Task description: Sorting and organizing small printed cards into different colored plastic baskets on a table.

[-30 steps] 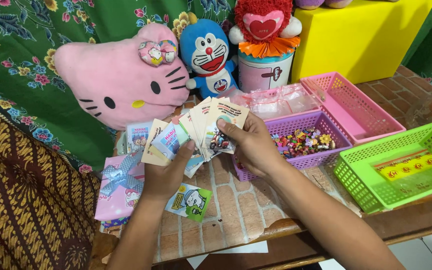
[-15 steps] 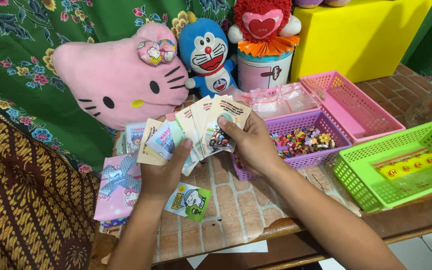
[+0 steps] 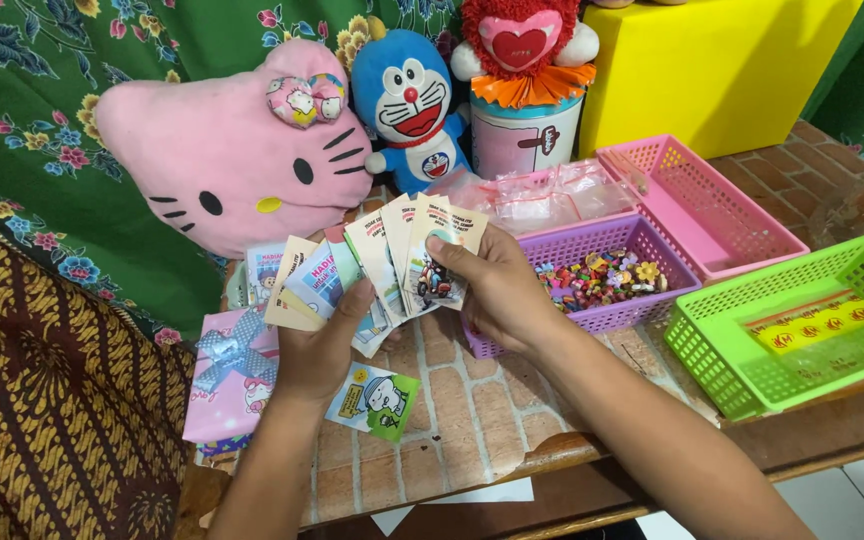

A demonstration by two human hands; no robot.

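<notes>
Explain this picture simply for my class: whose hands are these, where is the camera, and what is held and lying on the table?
The camera sits on a person's head, looking down at their own bare hands; there is no machine. The left hand and right hand together hold a fan of printed paper cards. On the brick-patterned table lie a small green picture card, a purple plastic basket of tiny colourful pieces, an empty pink plastic basket and a green plastic basket.

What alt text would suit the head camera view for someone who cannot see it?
Two hands, left hand and right hand, hold a fan of picture cards above a brick-patterned table. Purple, pink and green baskets sit to the right; plush toys line the back.
</notes>
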